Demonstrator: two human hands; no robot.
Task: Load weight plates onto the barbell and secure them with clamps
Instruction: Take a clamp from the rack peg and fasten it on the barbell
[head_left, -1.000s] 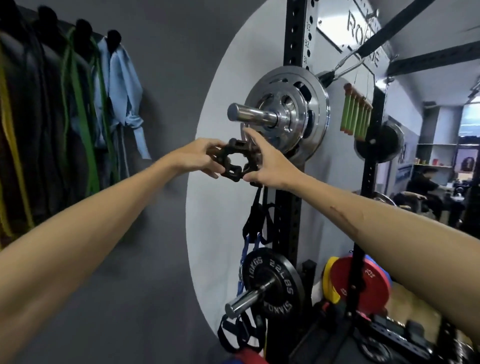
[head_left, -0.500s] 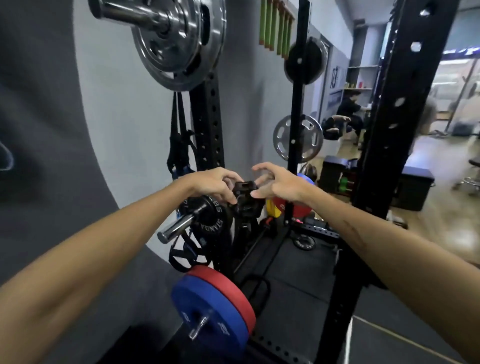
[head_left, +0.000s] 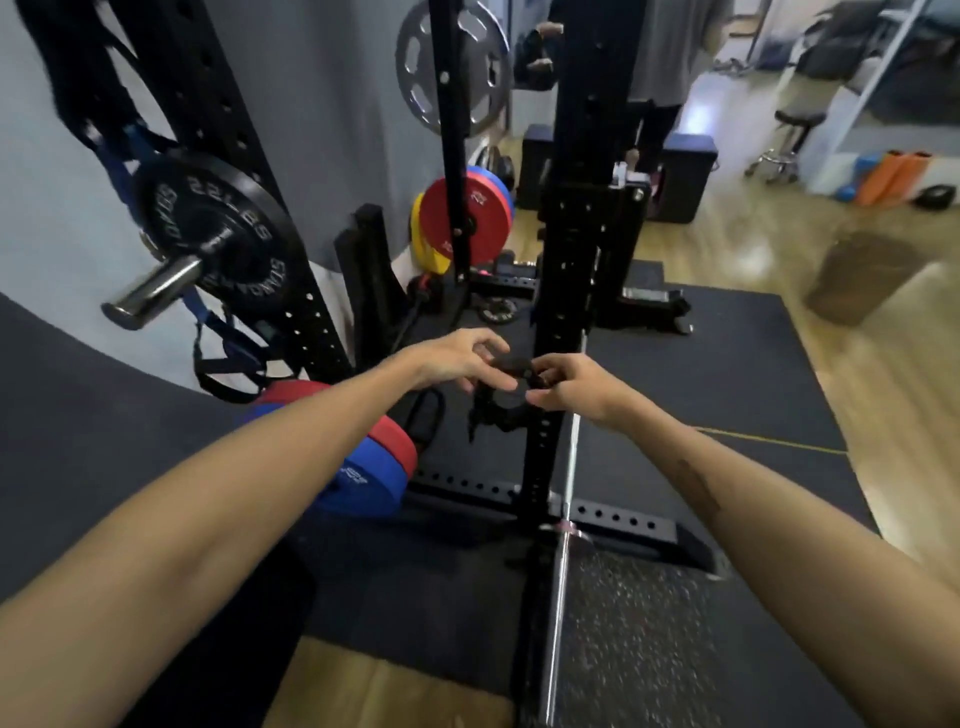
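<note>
Out in front of me, my left hand (head_left: 457, 358) and my right hand (head_left: 571, 387) meet on a black barbell clamp (head_left: 511, 365), each pinching one side of it. A second black clamp shape (head_left: 498, 413) hangs just beneath them, blurred; which hand carries it is unclear. The silver barbell (head_left: 563, 571) runs from the bottom of the view up toward my right hand, beside a black rack upright (head_left: 576, 218). Blue and red plates (head_left: 363, 467) sit low on the left under my left forearm.
A black 10 kg plate (head_left: 218, 234) hangs on a steel peg at upper left. Red, yellow and blue plates (head_left: 462, 218) and a silver plate (head_left: 452, 67) hang on the far upright. A person (head_left: 654, 62) and a stool (head_left: 789, 140) are beyond the black mat (head_left: 727, 374).
My view has swung down from the loaded silver plates to the floor and barbell. Both hands came down with the clamps held between them.
</note>
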